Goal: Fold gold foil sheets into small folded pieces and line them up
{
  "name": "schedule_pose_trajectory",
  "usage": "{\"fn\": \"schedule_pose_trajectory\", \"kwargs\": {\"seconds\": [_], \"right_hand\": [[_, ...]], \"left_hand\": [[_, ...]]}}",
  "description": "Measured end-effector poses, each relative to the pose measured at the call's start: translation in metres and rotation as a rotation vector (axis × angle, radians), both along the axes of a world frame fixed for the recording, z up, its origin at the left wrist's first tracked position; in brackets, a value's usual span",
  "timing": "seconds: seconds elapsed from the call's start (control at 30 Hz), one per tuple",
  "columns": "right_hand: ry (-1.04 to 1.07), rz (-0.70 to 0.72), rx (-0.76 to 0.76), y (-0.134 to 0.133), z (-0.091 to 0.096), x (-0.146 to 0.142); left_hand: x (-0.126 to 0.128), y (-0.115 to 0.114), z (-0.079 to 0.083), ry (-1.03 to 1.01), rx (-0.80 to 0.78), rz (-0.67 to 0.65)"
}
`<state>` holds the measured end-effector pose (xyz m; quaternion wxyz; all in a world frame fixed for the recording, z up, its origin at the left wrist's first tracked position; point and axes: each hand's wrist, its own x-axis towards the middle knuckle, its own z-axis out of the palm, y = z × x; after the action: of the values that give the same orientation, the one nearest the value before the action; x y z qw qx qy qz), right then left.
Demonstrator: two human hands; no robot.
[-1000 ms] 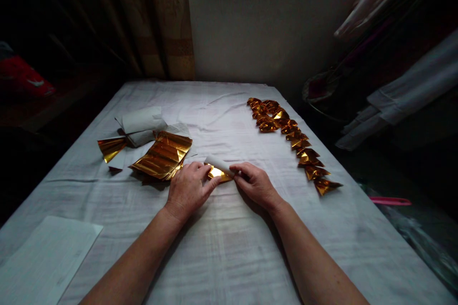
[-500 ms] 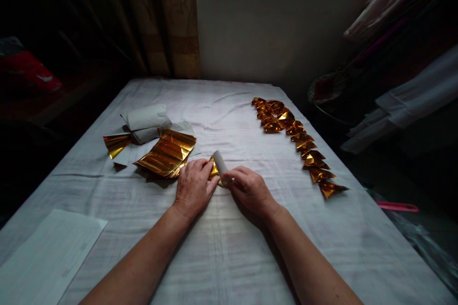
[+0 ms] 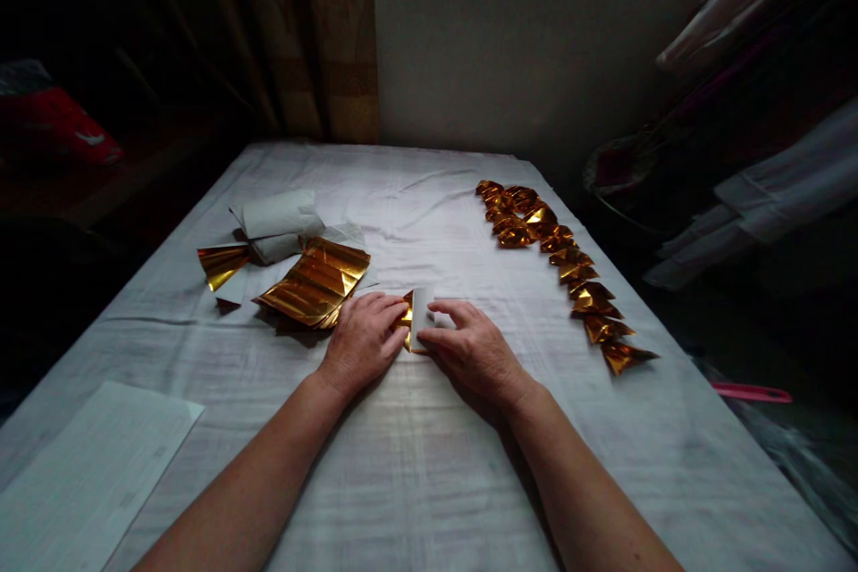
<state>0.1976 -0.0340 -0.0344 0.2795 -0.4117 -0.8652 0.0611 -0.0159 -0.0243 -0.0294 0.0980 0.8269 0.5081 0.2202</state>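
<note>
A piece of gold foil paper (image 3: 407, 322) lies on the cloth-covered table between my hands, with its pale back (image 3: 420, 318) folded over as an upright strip. My left hand (image 3: 364, 335) presses on the piece's left side, fingers close together and bent over it, so much of the foil is hidden. At the strip's right edge is my right hand (image 3: 473, 349), thumb and forefinger spread apart. Its thumb touches the strip's lower part; the other fingers are tucked under. Just beyond my left hand sits a stack of gold foil sheets (image 3: 314, 281).
Folded gold foil pieces (image 3: 593, 297) form a row along the table's right side. Rolled pale papers (image 3: 278, 219) and a loose foil piece (image 3: 222, 266) lie at the left back. A white sheet (image 3: 100, 474) rests front left. Clothes (image 3: 797, 170) hang beyond the right edge.
The pale flap, a tilted roll before, now lies flatter and more upright in the view. My right thumb and forefinger have spread from their pinch. My left hand stays on the foil.
</note>
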Motion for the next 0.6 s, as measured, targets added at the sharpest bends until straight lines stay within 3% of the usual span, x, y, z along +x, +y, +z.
{"fn": "schedule_pose_trajectory", "kwargs": {"seconds": [0.27, 0.6], "right_hand": [[0.088, 0.055, -0.032, 0.005, -0.013, 0.005], [0.165, -0.129, -0.138, 0.007, -0.015, -0.010]], "left_hand": [[-0.002, -0.001, 0.005, 0.037, 0.015, -0.040], [-0.003, -0.001, 0.007, 0.064, -0.018, -0.065]]}}
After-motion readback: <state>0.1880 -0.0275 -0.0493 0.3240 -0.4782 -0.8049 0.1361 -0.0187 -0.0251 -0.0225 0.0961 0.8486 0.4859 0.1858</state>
